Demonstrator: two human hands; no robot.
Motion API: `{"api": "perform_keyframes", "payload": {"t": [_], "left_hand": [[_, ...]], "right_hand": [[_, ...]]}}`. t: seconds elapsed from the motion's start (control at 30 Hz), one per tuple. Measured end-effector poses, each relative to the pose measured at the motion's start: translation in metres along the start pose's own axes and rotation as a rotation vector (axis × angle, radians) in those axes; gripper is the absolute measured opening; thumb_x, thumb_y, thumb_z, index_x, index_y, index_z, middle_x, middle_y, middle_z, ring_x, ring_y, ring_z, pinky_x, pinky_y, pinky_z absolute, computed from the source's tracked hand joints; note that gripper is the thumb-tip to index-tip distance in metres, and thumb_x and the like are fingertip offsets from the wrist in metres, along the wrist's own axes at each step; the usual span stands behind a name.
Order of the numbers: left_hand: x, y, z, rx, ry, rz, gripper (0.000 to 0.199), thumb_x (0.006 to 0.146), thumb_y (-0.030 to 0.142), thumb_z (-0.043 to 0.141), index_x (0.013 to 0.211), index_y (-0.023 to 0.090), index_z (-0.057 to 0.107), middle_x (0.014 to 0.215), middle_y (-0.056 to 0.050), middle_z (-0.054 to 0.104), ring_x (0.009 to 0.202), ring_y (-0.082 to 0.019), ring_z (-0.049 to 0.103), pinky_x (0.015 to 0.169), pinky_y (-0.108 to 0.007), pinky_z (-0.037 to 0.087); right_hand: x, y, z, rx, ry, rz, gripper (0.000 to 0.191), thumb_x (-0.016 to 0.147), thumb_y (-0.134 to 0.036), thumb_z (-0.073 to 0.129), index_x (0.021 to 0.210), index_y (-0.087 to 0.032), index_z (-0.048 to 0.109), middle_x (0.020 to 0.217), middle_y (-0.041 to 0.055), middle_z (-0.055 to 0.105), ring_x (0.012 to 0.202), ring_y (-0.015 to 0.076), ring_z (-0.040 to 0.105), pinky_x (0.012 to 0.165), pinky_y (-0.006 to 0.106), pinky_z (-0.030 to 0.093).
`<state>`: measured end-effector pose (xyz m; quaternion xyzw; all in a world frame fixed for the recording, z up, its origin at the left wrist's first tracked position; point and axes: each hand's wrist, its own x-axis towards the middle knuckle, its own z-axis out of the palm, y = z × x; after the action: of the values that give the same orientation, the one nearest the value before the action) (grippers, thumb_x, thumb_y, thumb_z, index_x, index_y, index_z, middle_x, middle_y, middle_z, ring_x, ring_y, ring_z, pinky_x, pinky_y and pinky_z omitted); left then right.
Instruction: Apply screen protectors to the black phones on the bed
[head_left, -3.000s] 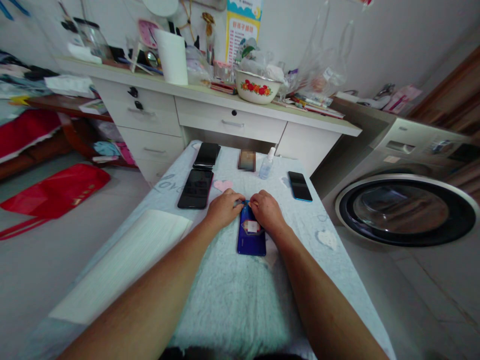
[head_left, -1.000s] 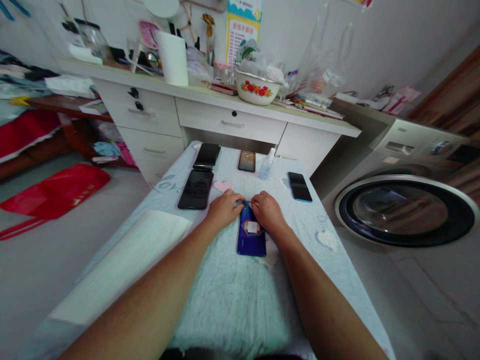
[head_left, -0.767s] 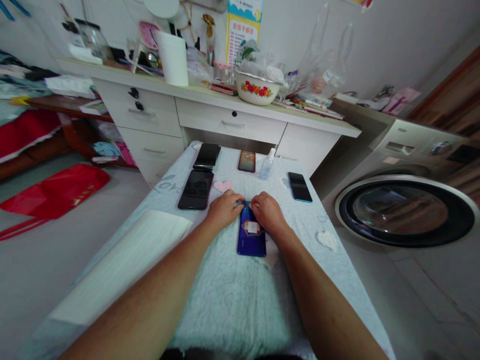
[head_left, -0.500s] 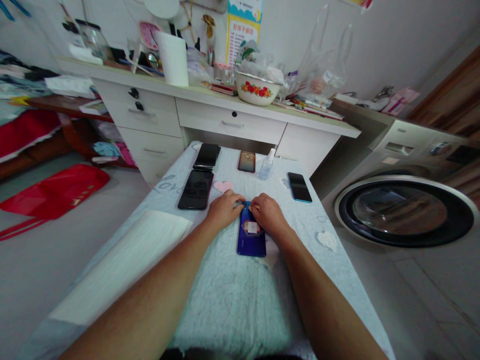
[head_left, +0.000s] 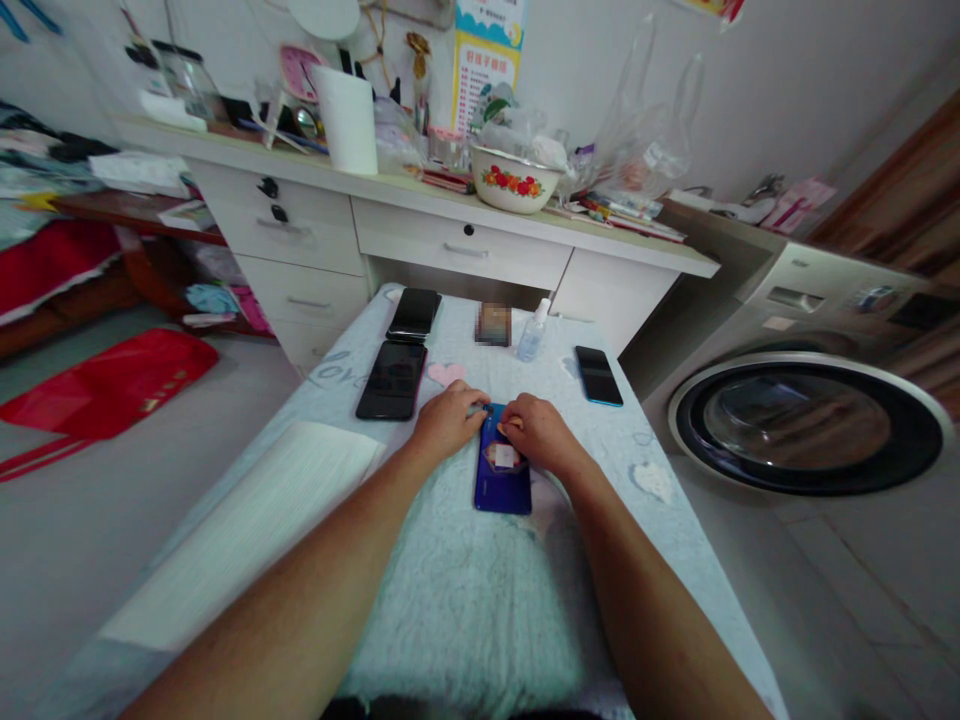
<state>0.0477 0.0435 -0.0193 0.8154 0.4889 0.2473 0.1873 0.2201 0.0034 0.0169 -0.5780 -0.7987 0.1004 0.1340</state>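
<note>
A blue phone (head_left: 504,492) lies back up on the cloth-covered table, with a sticker and a small white square on its back. My left hand (head_left: 450,415) is at its upper left corner, fingers bent together against the edge. My right hand (head_left: 534,425) rests over its upper right part, fingers curled; what they pinch, if anything, is too small to make out. Left of my hands lies a black-screened phone (head_left: 391,382), with another dark phone (head_left: 414,313) behind it. A brownish phone (head_left: 493,324) and a clear spray bottle (head_left: 531,338) stand beyond my hands.
A phone with a blue edge (head_left: 598,375) lies on the right of the table (head_left: 480,620). White folded sheet material (head_left: 247,540) covers the left side. Behind are a white desk (head_left: 465,240) with a flowered bowl (head_left: 514,182); a washing machine (head_left: 810,400) stands at right.
My right hand has shifted slightly on the blue phone, its fingers curling inward and uncovering a little more of the phone's back. My left hand stays at the upper left corner.
</note>
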Motion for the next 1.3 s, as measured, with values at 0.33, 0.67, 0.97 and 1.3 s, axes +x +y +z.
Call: {"api": "perform_keyframes", "payload": {"t": [0.33,0.67,0.97,1.3], "left_hand": [[-0.001,0.001,-0.001,0.008,-0.005,0.007,0.025,0.083,0.027,0.054,0.103,0.023,0.068,0.102,-0.004,0.061,0.097,-0.018,0.061,0.083,-0.028,0.047],[-0.001,0.002,-0.003,0.016,-0.012,-0.006,0.025,0.083,0.028,0.054,0.104,0.023,0.068,0.102,-0.004,0.060,0.097,-0.018,0.061,0.083,-0.028,0.047],[-0.002,0.004,-0.004,0.033,-0.021,-0.018,0.026,0.083,0.027,0.054,0.105,0.024,0.067,0.104,-0.004,0.060,0.097,-0.018,0.061,0.083,-0.027,0.046],[-0.003,0.006,-0.005,0.039,-0.017,-0.008,0.026,0.083,0.027,0.054,0.105,0.024,0.067,0.103,-0.004,0.060,0.095,-0.018,0.061,0.079,-0.028,0.045]], "right_hand": [[-0.005,-0.003,-0.012,0.078,-0.063,-0.031,0.013,0.080,-0.012,0.058,0.077,-0.016,0.070,0.084,0.0028,0.064,0.078,0.0128,0.057,0.072,0.022,0.038],[-0.003,0.006,-0.011,-0.025,-0.031,0.026,0.009,0.081,-0.018,0.061,0.082,-0.016,0.069,0.085,0.0046,0.065,0.079,0.0137,0.056,0.071,0.022,0.037],[0.004,0.018,-0.001,-0.069,0.048,0.079,0.010,0.083,-0.019,0.060,0.084,-0.015,0.069,0.087,0.0060,0.064,0.082,0.0153,0.056,0.075,0.024,0.037],[0.004,0.024,-0.003,-0.086,0.091,0.185,0.017,0.086,-0.020,0.054,0.087,-0.015,0.070,0.091,0.0091,0.065,0.086,0.0169,0.057,0.077,0.024,0.038]]}}
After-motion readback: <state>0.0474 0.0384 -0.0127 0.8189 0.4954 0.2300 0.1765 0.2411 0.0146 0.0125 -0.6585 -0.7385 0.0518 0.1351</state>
